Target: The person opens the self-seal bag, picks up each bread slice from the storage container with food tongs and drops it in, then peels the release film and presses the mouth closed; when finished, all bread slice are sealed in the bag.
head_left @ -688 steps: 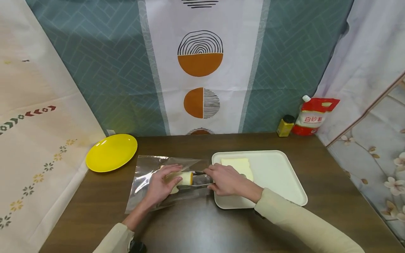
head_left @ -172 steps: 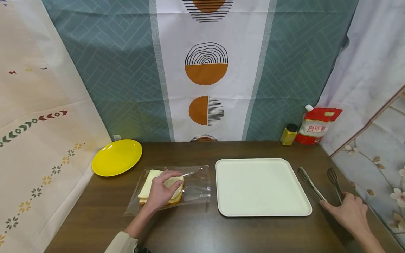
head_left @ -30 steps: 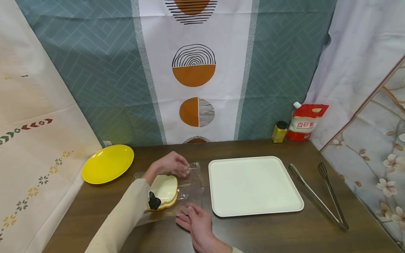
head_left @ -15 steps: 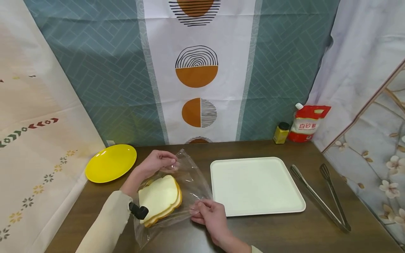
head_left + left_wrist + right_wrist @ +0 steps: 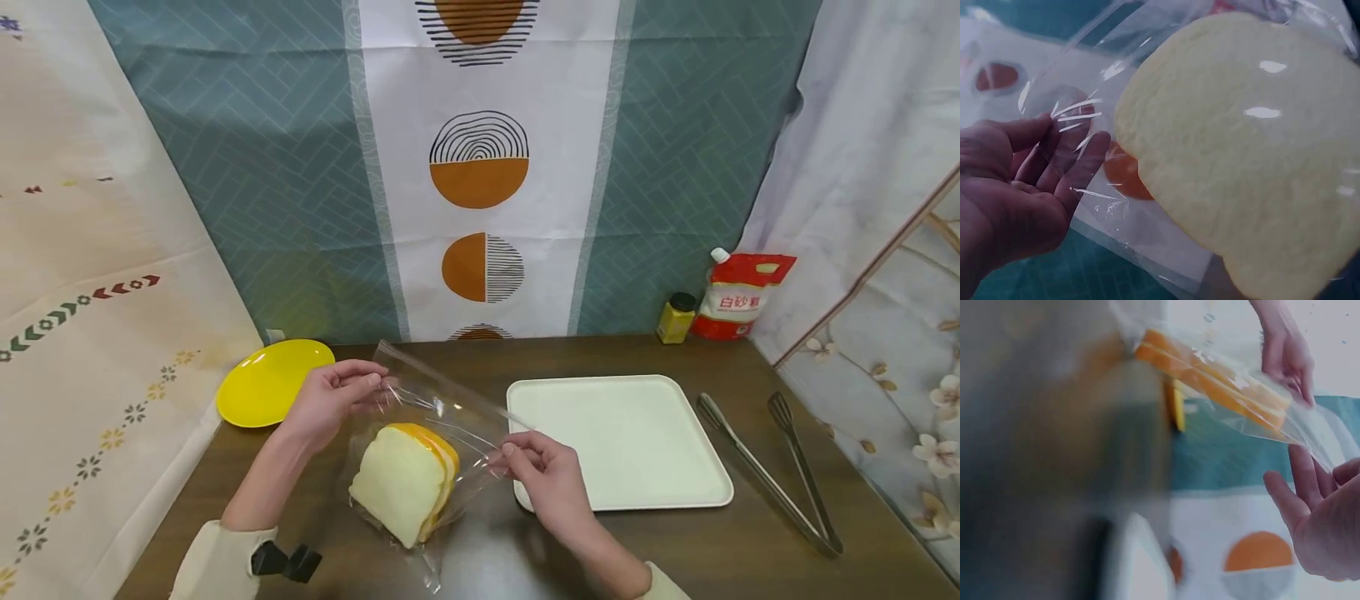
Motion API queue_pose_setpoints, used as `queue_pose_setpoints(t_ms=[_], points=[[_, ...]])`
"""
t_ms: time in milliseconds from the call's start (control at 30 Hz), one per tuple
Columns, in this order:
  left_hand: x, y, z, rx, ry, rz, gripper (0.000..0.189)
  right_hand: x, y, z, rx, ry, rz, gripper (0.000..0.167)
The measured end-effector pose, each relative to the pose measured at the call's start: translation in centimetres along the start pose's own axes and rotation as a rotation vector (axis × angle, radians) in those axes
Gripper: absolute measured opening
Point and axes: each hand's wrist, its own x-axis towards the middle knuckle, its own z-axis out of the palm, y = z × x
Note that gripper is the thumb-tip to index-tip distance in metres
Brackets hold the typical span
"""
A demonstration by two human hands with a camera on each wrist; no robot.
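A teal and white patterned cloth (image 5: 307, 192) hangs upright behind the dark wooden table (image 5: 645, 554), the white panel down its middle printed with orange and black circles. On the table the white tray (image 5: 622, 442) lies flat, right of centre. Between it and the table's left side is the clear plastic bag (image 5: 474, 427), tilted between the 2 hands with its top edge slanting down to the right, that end overlapping the tray in the head view; whether its lower end touches the table I cannot tell. Near the table's right edge the metal tongs (image 5: 765, 478) lie spread in a V, joined end toward the person. The yellow plate (image 5: 258, 383) sits at the back left, just beyond the left hand. At the back right corner stands a red and white pouch (image 5: 738, 302). The stacked bread slices (image 5: 401, 485), at least 2, are inside the bag toward its lower part, pale face toward the person. The left hand (image 5: 322, 400) pinches the bag near its upper left, and the right hand (image 5: 547, 477) pinches it near the right. A small yellow jar (image 5: 677, 323) with a black lid stands just beside the pouch.
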Motion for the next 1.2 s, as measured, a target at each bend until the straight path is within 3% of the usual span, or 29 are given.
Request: queue_pose_setpoints(t_ms=[167,333,433,567,733,900,1033,1200], points=[[-1.8,1.8,1.4,-0.149,-0.033,0.172,0.023,1.7,-2.9,-2.0,-0.144,-0.038,-0.201,0.011],[-1.7,2.8,3.8,-0.248,-0.064,0.331,0.023,4.4,-6.7,-4.9,-0.261,-0.017,-0.334,0.010],[-1.0,3.3,5.5,-0.231,0.013,0.340,0.020,6.0,-8.6,-6.4,-0.320,0.003,-0.359,0.010],[-0.7,3.9,7.3,-0.174,0.104,0.339,0.017,7.0,-10.0,-7.7,-0.372,0.029,-0.330,0.011],[-1.1,4.3,8.4,-0.147,0.130,0.428,0.020,6.8,-10.9,-8.2,-0.325,0.026,-0.311,0.014],[-1.7,4.5,8.8,-0.102,0.203,0.359,0.015,6.0,-11.6,-8.5,-0.294,0.002,-0.241,0.018],[-2.8,4.5,9.1,-0.098,0.197,0.291,0.014,4.9,-11.8,-8.8,-0.248,-0.027,-0.165,0.019],[-4.4,4.0,9.9,-0.101,0.203,0.257,0.014,3.4,-11.7,-9.1,-0.188,-0.052,-0.096,0.021]])
